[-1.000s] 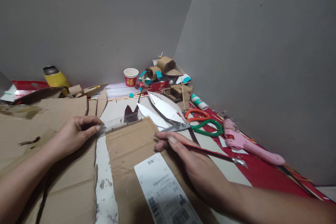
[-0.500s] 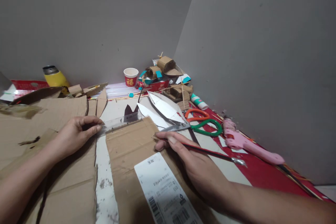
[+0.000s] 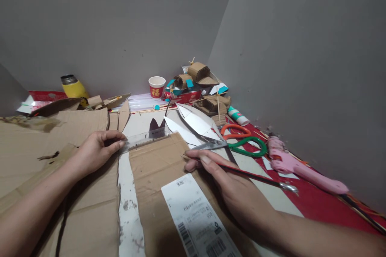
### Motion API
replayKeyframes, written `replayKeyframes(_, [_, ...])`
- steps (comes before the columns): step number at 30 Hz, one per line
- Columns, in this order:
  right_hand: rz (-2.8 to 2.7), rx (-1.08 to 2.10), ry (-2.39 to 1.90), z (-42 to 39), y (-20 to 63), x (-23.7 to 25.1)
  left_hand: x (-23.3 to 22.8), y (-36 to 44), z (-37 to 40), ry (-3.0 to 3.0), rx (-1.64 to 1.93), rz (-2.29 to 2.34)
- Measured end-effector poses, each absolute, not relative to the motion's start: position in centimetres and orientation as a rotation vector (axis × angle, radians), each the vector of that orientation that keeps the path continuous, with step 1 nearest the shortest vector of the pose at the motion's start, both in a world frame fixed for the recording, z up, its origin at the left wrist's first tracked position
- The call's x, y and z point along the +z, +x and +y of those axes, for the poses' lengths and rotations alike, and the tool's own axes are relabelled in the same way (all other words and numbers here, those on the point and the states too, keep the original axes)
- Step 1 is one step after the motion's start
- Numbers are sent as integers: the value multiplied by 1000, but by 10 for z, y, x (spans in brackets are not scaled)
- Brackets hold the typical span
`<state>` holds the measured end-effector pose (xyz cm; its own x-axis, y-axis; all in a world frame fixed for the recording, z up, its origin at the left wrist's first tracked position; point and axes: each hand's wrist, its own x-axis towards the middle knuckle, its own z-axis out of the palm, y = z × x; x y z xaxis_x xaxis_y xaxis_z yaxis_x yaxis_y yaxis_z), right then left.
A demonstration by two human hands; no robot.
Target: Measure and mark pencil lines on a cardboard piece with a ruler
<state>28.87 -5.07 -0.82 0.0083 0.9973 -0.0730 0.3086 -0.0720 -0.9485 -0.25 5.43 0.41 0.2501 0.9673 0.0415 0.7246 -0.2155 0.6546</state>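
My left hand (image 3: 101, 150) pinches the left end of a clear plastic strip (image 3: 144, 138), which looks like a ruler and lies along the far edge of a cardboard piece (image 3: 157, 164). A white printed label (image 3: 196, 213) is stuck on that cardboard. In my right hand (image 3: 224, 178) is a red and black pencil (image 3: 250, 173), its tip pointing left over the cardboard and its silver end to the right. Just beyond the right fingers lie scissors (image 3: 247, 146) with one orange and one green handle. White paper shapes (image 3: 196, 120) lie near the scissors' blades.
Large cardboard sheets (image 3: 93, 217) cover the left side. At the back stand a yellow bottle (image 3: 74, 88), a red-and-white paper cup (image 3: 157, 87) and small cardboard models (image 3: 199, 73). A pink glue gun (image 3: 304, 168) lies on the right, near the grey wall (image 3: 316, 68).
The camera has turned slightly left, so everything sits further right in view. Both hands keep their holds, the pencil and strip staying about where they were on the cardboard.
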Motion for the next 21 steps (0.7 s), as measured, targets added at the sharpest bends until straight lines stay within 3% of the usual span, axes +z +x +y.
replayKeyframes(11, [-1416,1085,-1502,-51,290,-9,18,1,46,1928,671,1570])
replayKeyframes(21, [-1359,1000,-1494,-48,293,-18,40,9,17,1910,512,1368])
